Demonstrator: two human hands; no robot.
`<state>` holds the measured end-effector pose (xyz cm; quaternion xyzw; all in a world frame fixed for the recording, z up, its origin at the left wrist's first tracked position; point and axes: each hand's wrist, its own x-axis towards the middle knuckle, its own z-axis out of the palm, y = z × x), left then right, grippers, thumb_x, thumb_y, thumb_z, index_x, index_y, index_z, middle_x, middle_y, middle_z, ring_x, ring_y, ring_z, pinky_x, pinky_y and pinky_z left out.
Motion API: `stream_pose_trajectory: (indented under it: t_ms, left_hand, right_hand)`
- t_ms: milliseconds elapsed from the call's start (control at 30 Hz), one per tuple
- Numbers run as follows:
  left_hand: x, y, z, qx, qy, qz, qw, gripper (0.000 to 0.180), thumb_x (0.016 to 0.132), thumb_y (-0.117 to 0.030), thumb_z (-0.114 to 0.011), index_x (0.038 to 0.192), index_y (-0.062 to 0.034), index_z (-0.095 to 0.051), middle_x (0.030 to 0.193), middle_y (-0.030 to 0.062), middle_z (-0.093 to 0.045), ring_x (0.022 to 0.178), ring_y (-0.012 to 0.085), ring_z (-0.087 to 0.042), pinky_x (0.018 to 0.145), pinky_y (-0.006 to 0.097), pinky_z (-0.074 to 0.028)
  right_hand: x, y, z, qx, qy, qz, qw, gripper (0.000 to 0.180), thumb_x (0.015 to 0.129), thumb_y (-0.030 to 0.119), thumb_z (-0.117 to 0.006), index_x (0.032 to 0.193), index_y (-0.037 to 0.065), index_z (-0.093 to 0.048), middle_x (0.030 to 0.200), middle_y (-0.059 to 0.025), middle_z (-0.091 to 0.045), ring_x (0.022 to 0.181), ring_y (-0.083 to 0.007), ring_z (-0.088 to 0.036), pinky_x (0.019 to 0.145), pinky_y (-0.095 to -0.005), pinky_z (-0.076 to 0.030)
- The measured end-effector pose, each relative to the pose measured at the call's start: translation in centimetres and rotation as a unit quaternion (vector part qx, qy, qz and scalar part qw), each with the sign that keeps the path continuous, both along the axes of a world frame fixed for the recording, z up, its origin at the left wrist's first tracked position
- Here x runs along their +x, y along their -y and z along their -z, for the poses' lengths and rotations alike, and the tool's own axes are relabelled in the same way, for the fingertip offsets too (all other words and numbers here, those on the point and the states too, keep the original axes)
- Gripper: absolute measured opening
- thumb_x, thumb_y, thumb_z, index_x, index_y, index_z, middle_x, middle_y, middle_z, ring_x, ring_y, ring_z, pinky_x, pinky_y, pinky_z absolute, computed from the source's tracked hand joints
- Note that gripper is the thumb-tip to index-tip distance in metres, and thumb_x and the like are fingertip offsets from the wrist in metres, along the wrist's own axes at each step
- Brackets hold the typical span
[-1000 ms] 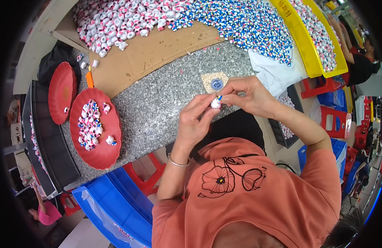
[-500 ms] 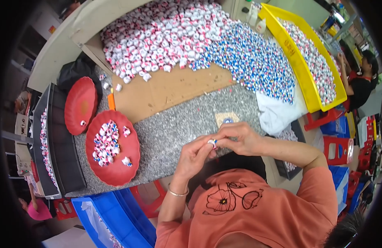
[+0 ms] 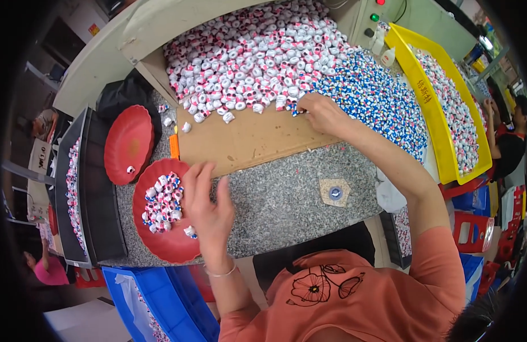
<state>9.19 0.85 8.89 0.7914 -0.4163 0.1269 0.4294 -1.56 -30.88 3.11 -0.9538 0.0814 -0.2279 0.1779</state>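
My left hand [image 3: 209, 202] is over the right rim of a scalloped red plate [image 3: 171, 251], fingers apart, with nothing seen in it. On that plate lie several small white pieces with pink and blue marks [image 3: 162, 205]. Up at the work surface's far side, my right hand [image 3: 326, 115] has its fingertips pinched at the near edge of the heaps. There, a heap of white-and-pink pieces [image 3: 252, 68] meets a heap of smaller blue-and-white pieces [image 3: 369, 94]. What lies between those fingertips is too small to make out.
A beige pad [image 3: 327, 185] with a round blue piece [image 3: 336, 193] lies on the grey speckled table [image 3: 275, 211]. Brown cardboard [image 3: 246, 139] fronts the heaps. A second red plate [image 3: 126, 145] is at left, a filled yellow tray [image 3: 431, 108] at right, blue crates [image 3: 166, 302] below.
My hands were together in front of my chest, holding a small piece. They have parted: the left moved left to the red plate, the right up to the heaps. The pad now shows uncovered.
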Motion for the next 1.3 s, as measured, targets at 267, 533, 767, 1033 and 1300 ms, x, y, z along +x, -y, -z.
stream_pose_trajectory:
  t_ms: [267, 533, 767, 1033, 1300]
  left_hand:
    - [8.3, 10.8, 5.4, 0.052, 0.034, -0.148, 0.987, 0.025, 0.082, -0.003, -0.061, 0.107, -0.0012, -0.062, 0.106, 0.0174, -0.056, 0.101, 0.0338, -0.057, 0.083, 0.042, -0.048]
    - [11.0, 12.8, 8.2, 0.074, 0.015, -0.189, 0.979, 0.017, 0.081, -0.008, -0.061, 0.097, -0.0021, -0.063, 0.11, 0.0182, -0.054, 0.099, 0.0361, -0.057, 0.081, 0.045, -0.048]
    - [9.9, 13.3, 8.3, 0.07, 0.03, -0.08, 0.994, 0.027, 0.078, -0.021, -0.072, 0.1, -0.0079, -0.067, 0.098, 0.0175, -0.061, 0.088, 0.0376, -0.061, 0.077, 0.045, -0.049]
    - [4.2, 10.5, 6.5, -0.132, -0.472, 0.158, 0.857, 0.022, 0.087, -0.006, -0.063, 0.109, 0.0006, -0.062, 0.103, 0.0095, -0.065, 0.092, 0.0189, -0.063, 0.082, 0.03, -0.049]
    - [-9.5, 1.3, 6.9, -0.125, -0.627, 0.203, 0.741, 0.033, 0.084, 0.009, -0.062, 0.117, 0.0029, -0.06, 0.111, 0.0102, -0.063, 0.1, 0.0173, -0.062, 0.089, 0.028, -0.051]
  right_hand:
    - [0.8, 0.1, 1.1, -0.102, -0.009, -0.01, 0.995, 0.023, 0.074, 0.0, -0.061, 0.096, 0.004, -0.058, 0.096, -0.0134, -0.057, 0.092, -0.0321, -0.056, 0.077, -0.0404, -0.047]
    - [-1.0, -0.8, -1.8, -0.105, 0.018, -0.048, 0.993, 0.023, 0.075, -0.002, -0.054, 0.097, 0.004, -0.052, 0.093, -0.0137, -0.05, 0.091, -0.0336, -0.052, 0.077, -0.0403, -0.045]
    - [-14.3, -5.7, -4.3, 0.049, -0.11, 0.008, 0.993, 0.014, 0.08, -0.004, -0.058, 0.094, -0.002, -0.059, 0.091, -0.0168, -0.054, 0.083, -0.0378, -0.058, 0.069, -0.0412, -0.048]
    - [-19.4, -7.5, -1.8, 0.082, -0.136, 0.097, 0.983, 0.012, 0.081, 0.002, -0.066, 0.092, -0.001, -0.063, 0.084, -0.0173, -0.062, 0.076, -0.0369, -0.061, 0.066, -0.0412, -0.049]
    - [-18.2, -9.0, -3.5, 0.074, -0.122, 0.028, 0.989, 0.011, 0.08, 0.002, -0.068, 0.09, -0.001, -0.067, 0.085, -0.0145, -0.065, 0.076, -0.0327, -0.064, 0.067, -0.0384, -0.051]
